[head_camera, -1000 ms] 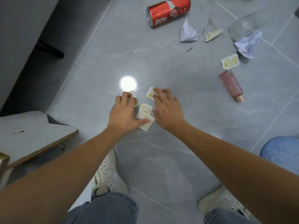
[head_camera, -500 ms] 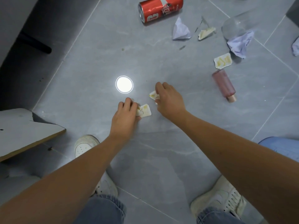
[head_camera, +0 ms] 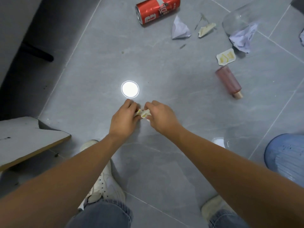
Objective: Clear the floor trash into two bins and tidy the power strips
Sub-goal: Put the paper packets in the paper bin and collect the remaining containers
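My left hand (head_camera: 123, 120) and my right hand (head_camera: 160, 116) meet just above the grey floor, both pinching a small bunch of white wrappers with yellow stains (head_camera: 143, 113). Farther off lie a red can (head_camera: 158, 9) on its side, a folded white paper (head_camera: 180, 29), a torn yellowish scrap (head_camera: 206, 28), a crumpled white tissue (head_camera: 243, 37) against a clear plastic bottle (head_camera: 236, 18), one more yellow-stained wrapper (head_camera: 226, 57) and a small pink bottle (head_camera: 229, 81). No power strip is in view.
A blue bin (head_camera: 286, 155) stands at the right edge. A grey board (head_camera: 28, 139) juts in from the left, and a dark gap under furniture runs along the upper left. A bright round light reflection (head_camera: 130, 89) sits on the tiles. My white shoes are below.
The flat wrappers that lay spread under my fingers are now gathered into one bunch held between both hands. My hands have closed together and lifted slightly.
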Tool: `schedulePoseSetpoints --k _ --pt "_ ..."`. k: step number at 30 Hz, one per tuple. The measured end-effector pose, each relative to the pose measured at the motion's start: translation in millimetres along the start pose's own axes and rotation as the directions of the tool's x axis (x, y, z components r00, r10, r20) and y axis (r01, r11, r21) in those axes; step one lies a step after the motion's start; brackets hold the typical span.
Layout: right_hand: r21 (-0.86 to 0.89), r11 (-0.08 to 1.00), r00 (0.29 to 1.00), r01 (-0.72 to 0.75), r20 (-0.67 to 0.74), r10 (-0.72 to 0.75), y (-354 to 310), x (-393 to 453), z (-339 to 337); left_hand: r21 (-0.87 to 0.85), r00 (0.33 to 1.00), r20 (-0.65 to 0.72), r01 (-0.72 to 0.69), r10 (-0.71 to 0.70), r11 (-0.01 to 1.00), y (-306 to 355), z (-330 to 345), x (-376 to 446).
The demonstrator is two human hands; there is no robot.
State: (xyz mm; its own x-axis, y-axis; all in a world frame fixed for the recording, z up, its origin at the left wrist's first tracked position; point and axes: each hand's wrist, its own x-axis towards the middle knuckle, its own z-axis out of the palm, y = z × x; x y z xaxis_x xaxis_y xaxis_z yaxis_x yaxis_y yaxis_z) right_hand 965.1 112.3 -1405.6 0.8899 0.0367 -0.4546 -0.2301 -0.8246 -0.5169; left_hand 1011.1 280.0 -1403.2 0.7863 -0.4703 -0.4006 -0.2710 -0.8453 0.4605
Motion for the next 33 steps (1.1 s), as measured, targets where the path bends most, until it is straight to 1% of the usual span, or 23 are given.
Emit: schedulePoseSetpoints --k 4,6,8,10,11,13,15,17,19,20,22,24,27,30,32,33 --pt "0.03 0.99 0.988 -0.139 -0.059 0.141 13 -14 -8 -0.001 1.0 -0.021 0.01 -0.01 1.0 3 -13 1" --pt "0.085 0.979 0.976 -0.187 -0.096 0.195 19 -30 -26 0.004 1.0 -0.027 -0.001 0.001 1.0 15 -23 -3" --pt "0.146 0.967 0.961 -0.209 -0.151 0.231 24 -55 -54 0.013 0.999 -0.034 -0.039 0.039 0.999 43 -36 -9" --pt "0.231 0.941 0.926 -0.247 -0.231 0.299 29 -90 -92 0.0 0.997 -0.017 -0.072 0.072 0.997 89 -48 -15" --pt "0.29 0.919 0.894 -0.269 -0.279 0.35 33 -111 -113 -0.017 0.995 -0.006 -0.095 0.095 0.995 116 -54 -19" --pt "0.401 0.864 0.807 -0.303 -0.375 0.457 44 -157 -159 -0.065 0.987 0.021 -0.16 0.162 0.985 179 -65 -28" --pt "0.502 0.805 0.686 -0.316 -0.466 0.559 60 -210 -204 -0.123 0.968 0.05 -0.24 0.247 0.963 250 -74 -37" --pt "0.562 0.755 0.547 -0.337 -0.536 0.643 79 -266 -242 -0.182 0.941 0.067 -0.317 0.333 0.931 325 -78 -47" --pt "0.596 0.706 0.426 -0.383 -0.564 0.708 105 -322 -267 -0.229 0.9 0.081 -0.401 0.428 0.887 399 -76 -60" --pt "0.615 0.672 0.378 -0.413 -0.555 0.741 119 -349 -274 -0.242 0.874 0.099 -0.443 0.476 0.863 432 -71 -67" --pt "0.67 0.579 0.313 -0.464 -0.488 0.815 144 -395 -281 -0.248 0.823 0.163 -0.499 0.544 0.83 488 -55 -79" --pt "0.692 0.515 0.299 -0.506 -0.42 0.857 165 -430 -276 -0.242 0.801 0.24 -0.498 0.548 0.833 525 -31 -87" --pt "0.663 0.519 0.334 -0.54 -0.397 0.855 192 -456 -262 -0.187 0.781 0.35 -0.482 0.517 0.856 550 11 -89" --pt "0.609 0.501 0.365 -0.615 -0.343 0.866 216 -461 -252 -0.02 0.735 0.474 -0.542 0.485 0.84 553 38 -86" --pt "0.565 0.467 0.363 -0.68 -0.295 0.884 224 -459 -247 0.096 0.742 0.484 -0.571 0.463 0.815 548 39 -83" --pt "0.559 0.474 0.366 -0.681 -0.301 0.881 222 -456 -248 0.126 0.753 0.475 -0.571 0.456 0.811 544 35 -82"
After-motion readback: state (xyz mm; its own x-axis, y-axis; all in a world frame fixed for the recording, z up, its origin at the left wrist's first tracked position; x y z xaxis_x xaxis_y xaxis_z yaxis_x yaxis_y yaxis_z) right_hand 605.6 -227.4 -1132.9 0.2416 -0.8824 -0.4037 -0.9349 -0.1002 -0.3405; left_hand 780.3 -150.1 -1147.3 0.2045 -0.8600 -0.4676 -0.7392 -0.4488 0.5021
